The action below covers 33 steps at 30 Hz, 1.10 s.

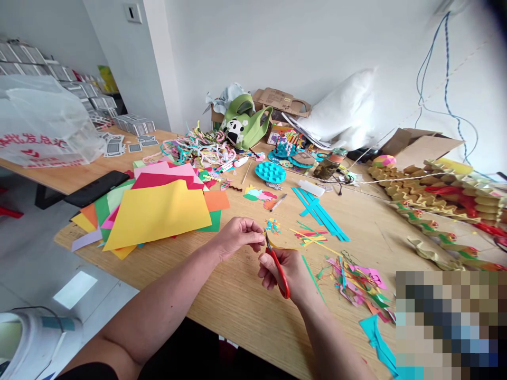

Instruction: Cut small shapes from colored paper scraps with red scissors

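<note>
My right hand (283, 269) grips a pair of scissors (282, 277) with red handles, the blades pointing up and away. My left hand (240, 236) is pinched close to the blade tips; whatever its fingertips hold is too small to make out, though a bit of yellow shows by the blades. Just beyond the scissors lies a little pile of tiny blue, yellow and orange paper bits (272, 226). Thin coloured paper strips (311, 236) lie to the right of it, and a tangle of paper scraps (358, 279) is right of my right hand.
A stack of coloured paper with a yellow sheet (162, 214) on top lies left. Blue strips (322, 214), a blue dimpled disc (270, 172), a jar (329, 164) and a green panda bag (245, 124) are farther back. Egg-carton pieces (428, 195) line the right side.
</note>
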Tool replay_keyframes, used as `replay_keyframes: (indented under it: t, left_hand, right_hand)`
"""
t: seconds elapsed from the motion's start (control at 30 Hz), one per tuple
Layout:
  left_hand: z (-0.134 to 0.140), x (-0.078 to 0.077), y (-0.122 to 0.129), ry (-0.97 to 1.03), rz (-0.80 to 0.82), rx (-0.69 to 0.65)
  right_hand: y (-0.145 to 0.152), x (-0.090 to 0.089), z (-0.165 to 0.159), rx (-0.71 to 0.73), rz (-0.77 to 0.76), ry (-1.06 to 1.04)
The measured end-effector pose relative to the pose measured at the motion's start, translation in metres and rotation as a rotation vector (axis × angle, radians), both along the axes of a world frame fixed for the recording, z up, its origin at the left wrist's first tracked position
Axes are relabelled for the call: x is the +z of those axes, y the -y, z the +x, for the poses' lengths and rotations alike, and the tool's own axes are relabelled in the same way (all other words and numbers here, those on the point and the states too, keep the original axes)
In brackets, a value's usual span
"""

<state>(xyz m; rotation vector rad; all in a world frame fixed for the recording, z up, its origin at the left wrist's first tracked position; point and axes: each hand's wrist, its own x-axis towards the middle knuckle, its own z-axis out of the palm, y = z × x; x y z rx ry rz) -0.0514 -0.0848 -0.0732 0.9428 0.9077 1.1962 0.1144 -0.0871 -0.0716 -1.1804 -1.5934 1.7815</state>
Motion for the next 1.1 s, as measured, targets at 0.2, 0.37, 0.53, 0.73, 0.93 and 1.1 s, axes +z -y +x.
replay_keyframes:
  t: [0.2,0.37,0.53,0.73,0.93,1.1]
  left_hand:
    - [-0.0002,-0.0004,-0.0004,-0.003,0.002,0.001]
    - [-0.0008,-0.0017,-0.0014,-0.009,0.004,-0.007]
    - [-0.0014,-0.0012,-0.0012,-0.013,0.002,-0.013]
    - [-0.0016,0.0002,-0.0007,0.005,-0.011,-0.021]
    - [0.0001,0.0013,0.0000,-0.015,-0.004,-0.010]
    - [0.0007,0.0000,-0.0006,-0.023,0.004,0.008]
  right_hand:
    - [-0.0024,-0.0036,0.0005,0.029,0.015,0.006]
    - [-0.0021,-0.0018,0.0015,0.032,0.020,0.012]
    - [0.0000,0.0034,0.0019,0.020,-0.010,0.016]
    - [-0.0011,0.0010,0.0008,0.015,-0.030,0.019]
    - [-0.0016,-0.0014,0.0003,0.006,-0.012,0.000]
    - [-0.0009,0.0003,0.0010,0.008,0.004,0.016]
